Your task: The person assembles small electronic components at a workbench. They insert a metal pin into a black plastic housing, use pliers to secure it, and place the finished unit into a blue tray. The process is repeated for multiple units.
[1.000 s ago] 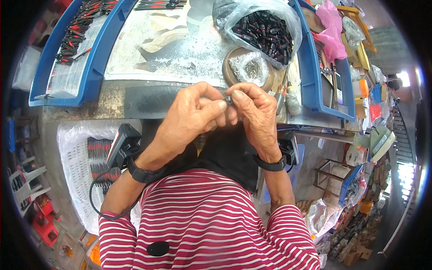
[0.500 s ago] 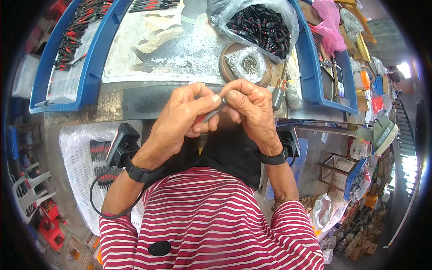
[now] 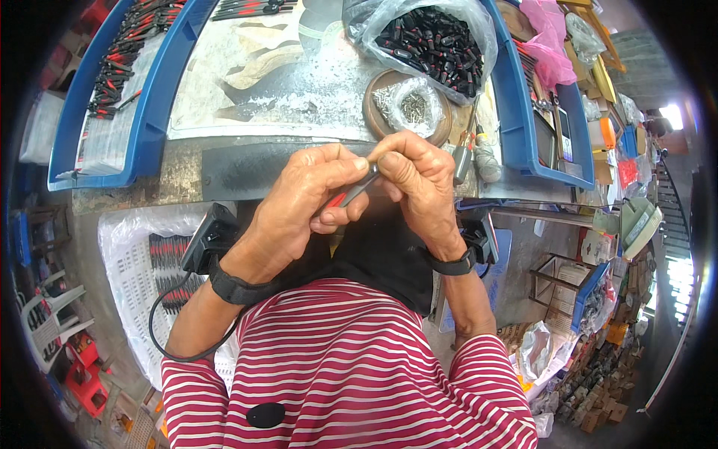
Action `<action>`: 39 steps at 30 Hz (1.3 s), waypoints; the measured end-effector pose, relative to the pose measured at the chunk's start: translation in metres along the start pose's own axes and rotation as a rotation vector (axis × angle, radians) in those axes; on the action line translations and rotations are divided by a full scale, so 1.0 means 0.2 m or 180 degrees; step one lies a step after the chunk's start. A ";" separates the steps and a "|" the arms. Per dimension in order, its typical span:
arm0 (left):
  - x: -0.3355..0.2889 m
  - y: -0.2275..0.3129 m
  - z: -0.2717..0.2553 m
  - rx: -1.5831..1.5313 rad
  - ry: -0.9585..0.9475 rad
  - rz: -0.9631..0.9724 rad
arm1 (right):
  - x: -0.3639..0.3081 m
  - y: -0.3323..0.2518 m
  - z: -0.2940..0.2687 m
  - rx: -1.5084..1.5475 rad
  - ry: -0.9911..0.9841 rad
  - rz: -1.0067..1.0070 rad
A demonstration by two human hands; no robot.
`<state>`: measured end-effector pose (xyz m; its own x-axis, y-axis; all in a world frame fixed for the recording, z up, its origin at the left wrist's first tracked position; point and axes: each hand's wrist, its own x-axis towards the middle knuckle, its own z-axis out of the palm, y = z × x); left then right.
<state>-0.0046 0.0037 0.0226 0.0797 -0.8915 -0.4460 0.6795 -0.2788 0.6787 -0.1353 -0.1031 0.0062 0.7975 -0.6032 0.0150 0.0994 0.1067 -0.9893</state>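
Observation:
My left hand point(image 3: 303, 194) is closed around a slim red and dark grey handle-like piece point(image 3: 351, 193), held at a slant above the table's front edge. Its exact kind is unclear. At the upper end of this piece, my right hand point(image 3: 419, 179) has thumb and forefinger pinched together, close to my left thumb tip. Whatever sits between those right fingers is hidden. Beyond the right hand stands a round brown dish point(image 3: 372, 112) with many small metal pieces. Behind it lies a clear plastic bag point(image 3: 479, 45) full of black and red parts point(image 3: 430, 49).
Long red and black items fill a blue bin point(image 3: 142, 142) on the left. Another blue bin point(image 3: 523, 142) stands right, beside a dark-handled screwdriver point(image 3: 463, 157). Below the table, a white basket point(image 3: 134, 277) holds more red and black items.
The slim piece has tilted slightly in my left hand, and more of its red side shows. Both hands stay almost in the same place.

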 end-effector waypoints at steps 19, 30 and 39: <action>0.00 -0.03 -0.04 0.0713 0.0226 0.0608 | 0.18 0.03 -0.22 -0.3540 0.1036 -0.1267; 0.00 -0.02 -0.08 0.0746 0.0193 0.0665 | 0.26 0.09 -0.23 -0.4042 0.0828 -0.1317; 0.01 -0.01 -0.06 0.0725 0.0149 0.0722 | 0.23 0.07 -0.27 -0.2405 0.0942 -0.0615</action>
<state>0.0029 0.0064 0.0127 0.2476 -0.9241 -0.2912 0.4603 -0.1523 0.8746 -0.1295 -0.1727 -0.0153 0.6075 -0.7505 0.2602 -0.2917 -0.5155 -0.8057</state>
